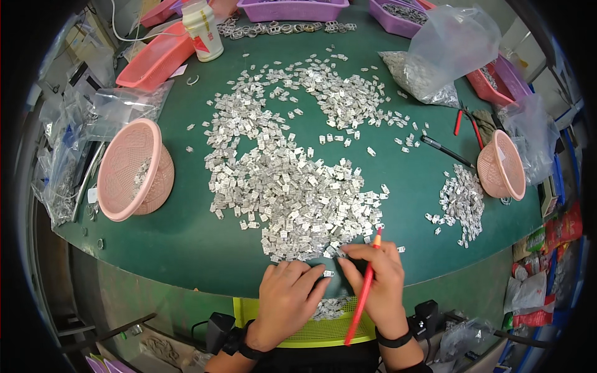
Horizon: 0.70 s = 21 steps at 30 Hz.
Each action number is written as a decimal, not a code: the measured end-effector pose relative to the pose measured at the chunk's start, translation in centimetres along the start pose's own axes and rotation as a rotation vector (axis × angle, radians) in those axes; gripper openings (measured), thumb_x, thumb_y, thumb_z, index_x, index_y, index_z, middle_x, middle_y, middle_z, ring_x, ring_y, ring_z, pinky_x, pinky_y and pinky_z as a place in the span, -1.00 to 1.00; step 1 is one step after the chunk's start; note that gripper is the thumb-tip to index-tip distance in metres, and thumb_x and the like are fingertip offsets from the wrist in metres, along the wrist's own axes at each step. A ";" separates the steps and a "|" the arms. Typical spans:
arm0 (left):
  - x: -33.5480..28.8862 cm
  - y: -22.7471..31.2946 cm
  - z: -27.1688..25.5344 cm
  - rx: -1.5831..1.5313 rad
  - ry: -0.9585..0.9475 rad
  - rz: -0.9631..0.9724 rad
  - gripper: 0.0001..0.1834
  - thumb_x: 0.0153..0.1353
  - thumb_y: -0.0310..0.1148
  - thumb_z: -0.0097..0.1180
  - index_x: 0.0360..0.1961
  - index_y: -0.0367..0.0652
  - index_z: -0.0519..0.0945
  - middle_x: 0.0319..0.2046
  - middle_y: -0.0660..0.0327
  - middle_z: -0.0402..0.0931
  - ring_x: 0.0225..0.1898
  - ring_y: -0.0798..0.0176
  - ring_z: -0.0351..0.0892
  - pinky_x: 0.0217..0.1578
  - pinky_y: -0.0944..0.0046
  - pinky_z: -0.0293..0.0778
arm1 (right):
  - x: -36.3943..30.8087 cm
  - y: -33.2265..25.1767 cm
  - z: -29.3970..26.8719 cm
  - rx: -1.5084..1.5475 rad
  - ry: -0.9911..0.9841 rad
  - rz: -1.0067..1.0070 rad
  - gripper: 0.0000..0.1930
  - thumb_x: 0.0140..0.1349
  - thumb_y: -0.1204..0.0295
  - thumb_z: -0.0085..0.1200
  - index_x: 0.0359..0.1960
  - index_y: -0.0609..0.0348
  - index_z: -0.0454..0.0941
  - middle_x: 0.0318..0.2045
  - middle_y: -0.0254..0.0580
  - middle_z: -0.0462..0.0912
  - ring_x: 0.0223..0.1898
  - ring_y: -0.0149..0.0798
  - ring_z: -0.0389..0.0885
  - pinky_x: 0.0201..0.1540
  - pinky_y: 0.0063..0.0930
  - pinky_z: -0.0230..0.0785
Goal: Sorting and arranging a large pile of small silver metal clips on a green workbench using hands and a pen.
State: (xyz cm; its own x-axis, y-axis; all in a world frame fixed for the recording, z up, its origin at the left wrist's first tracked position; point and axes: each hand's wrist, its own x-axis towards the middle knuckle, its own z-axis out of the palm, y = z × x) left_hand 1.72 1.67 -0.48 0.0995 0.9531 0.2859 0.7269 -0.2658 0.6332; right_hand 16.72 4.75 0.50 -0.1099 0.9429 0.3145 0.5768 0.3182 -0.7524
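Note:
A broad heap of small silvery metal tags (298,186) covers the middle of the green table (174,255). At its near edge, my left hand (287,299) has curled fingers, with one tag (329,273) between the tips of thumb and forefinger. My right hand (380,278) holds a red pencil (362,304) that slants across the palm, its pointed end up by the heap. The thumb and forefinger of that hand reach the tags at the heap's near edge. Below my hands, a yellow-green basket (298,339) holds more tags, partly hidden by my wrists.
A pink basket (118,168) stands left, a smaller one (507,165) right beside a second tag pile (462,202). A black pen (448,151) and red-handled pliers (474,127) lie nearby. Behind are a bag of tags (423,81), a white bottle (203,31) and a purple tray (292,11).

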 end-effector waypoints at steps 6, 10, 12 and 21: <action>-0.1 -0.2 -0.2 -0.037 -0.024 0.021 -0.80 -0.18 -0.42 0.32 -0.44 -0.13 0.61 -0.52 0.31 0.44 -0.48 0.27 0.39 -0.45 0.29 0.20 | -0.6 0.3 -0.4 -0.055 -0.077 -0.106 -0.83 -0.11 0.63 0.22 -0.51 0.20 0.46 -0.41 -0.26 0.63 -0.37 -0.20 0.48 -0.32 -0.42 0.32; -0.1 -0.4 -0.5 -0.071 -0.049 0.022 -0.80 -0.18 -0.42 0.32 -0.44 -0.12 0.62 -0.53 0.32 0.43 -0.50 0.27 0.39 -0.45 0.29 0.19 | -1.9 0.5 -2.0 0.011 -0.146 -0.041 -0.80 -0.12 0.63 0.24 -0.52 0.19 0.43 -0.39 -0.23 0.65 -0.37 -0.22 0.48 -0.30 -0.42 0.32; -0.1 -0.4 -0.5 -0.083 -0.046 0.026 -0.80 -0.19 -0.43 0.33 -0.45 -0.11 0.62 -0.54 0.33 0.43 -0.51 0.28 0.38 -0.45 0.29 0.19 | -2.3 0.7 -2.3 0.030 -0.102 0.021 -0.76 -0.13 0.62 0.27 -0.52 0.18 0.40 -0.37 -0.21 0.66 -0.37 -0.24 0.48 -0.28 -0.44 0.31; -0.1 -0.5 -0.4 -0.082 -0.044 0.051 -0.81 -0.20 -0.40 0.34 -0.48 -0.08 0.62 -0.56 0.35 0.43 -0.51 0.29 0.38 -0.47 0.29 0.16 | -2.6 0.1 -2.0 0.397 0.079 0.245 -0.74 0.23 0.27 0.00 -0.28 0.26 0.49 -0.46 -0.19 0.56 -0.49 -0.37 0.37 -0.38 -0.54 0.24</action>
State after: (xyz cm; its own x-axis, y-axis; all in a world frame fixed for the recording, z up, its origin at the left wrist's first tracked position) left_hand 1.12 1.66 -0.53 0.1660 0.9431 0.2882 0.6625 -0.3231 0.6758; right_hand 18.69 2.18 0.75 0.0615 0.9894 0.1317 0.2221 0.1151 -0.9682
